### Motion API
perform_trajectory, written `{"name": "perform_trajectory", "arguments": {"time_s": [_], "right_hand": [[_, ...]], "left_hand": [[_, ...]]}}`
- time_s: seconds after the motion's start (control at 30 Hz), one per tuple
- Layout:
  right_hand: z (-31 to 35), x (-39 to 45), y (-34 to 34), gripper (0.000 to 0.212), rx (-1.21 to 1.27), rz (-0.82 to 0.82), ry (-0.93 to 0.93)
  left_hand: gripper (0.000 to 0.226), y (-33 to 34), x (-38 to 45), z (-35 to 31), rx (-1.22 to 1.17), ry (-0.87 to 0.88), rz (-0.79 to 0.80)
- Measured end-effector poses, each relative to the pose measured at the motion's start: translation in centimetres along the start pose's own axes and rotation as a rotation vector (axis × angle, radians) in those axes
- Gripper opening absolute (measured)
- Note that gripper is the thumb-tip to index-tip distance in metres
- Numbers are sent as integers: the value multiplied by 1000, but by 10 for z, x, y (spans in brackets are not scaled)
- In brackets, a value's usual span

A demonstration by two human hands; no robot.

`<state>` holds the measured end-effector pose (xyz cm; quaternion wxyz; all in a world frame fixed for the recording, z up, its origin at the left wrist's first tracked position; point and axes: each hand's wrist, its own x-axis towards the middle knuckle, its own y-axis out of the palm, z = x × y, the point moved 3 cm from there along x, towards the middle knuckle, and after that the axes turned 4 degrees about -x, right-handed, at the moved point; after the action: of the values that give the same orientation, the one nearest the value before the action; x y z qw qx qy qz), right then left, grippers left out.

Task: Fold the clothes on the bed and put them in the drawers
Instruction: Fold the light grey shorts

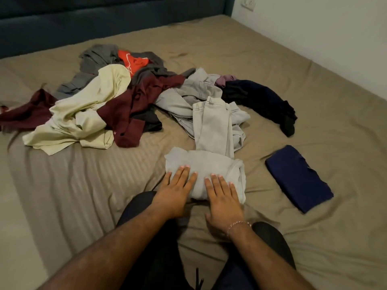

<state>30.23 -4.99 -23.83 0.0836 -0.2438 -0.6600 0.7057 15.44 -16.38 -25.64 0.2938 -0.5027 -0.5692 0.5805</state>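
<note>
Both hands lie flat and spread on the light grey pants (211, 143), near the front edge of the bed (314, 80), a bit right of the middle. The left hand (173, 193) and the right hand (224, 199) sit side by side with straight fingers, pressing down on the near end of the pants, which is already folded over into a thick part. They pinch nothing. The rest of the pants runs straight away from the hands, toward the headboard (104, 17), so the long way of the pants points from the person to the far edge. I think the next fold has to go along that line, with the far part brought back toward the hands or the near part rolled away. Both hands are just as close, so either could do it. A folded navy cloth (297, 178) lies to the right of the right hand, apart from the pants. A messy pile waits in the middle of the bed: a cream shirt (83, 109), a dark red shirt (134, 105), an orange top (132, 61) with a pale print I cannot read, grey clothes (98, 57), and a dark navy garment (261, 99) on the right side. No drawers can be seen, so lots of the job is still left, I think
</note>
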Motion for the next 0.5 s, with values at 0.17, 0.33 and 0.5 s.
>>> {"name": "perform_trajectory", "arguments": {"time_s": [0.17,0.33,0.5], "right_hand": [[-22,39,3,94,-151,-4,38],[-33,65,8,85,-150,98,50],[-28,60,-6,85,-148,209,-7]], "left_hand": [[95,-9,28,6,121,-41,-63],[73,-12,56,9,180,-32,6],[58,-31,60,9,160,20,71]]}}
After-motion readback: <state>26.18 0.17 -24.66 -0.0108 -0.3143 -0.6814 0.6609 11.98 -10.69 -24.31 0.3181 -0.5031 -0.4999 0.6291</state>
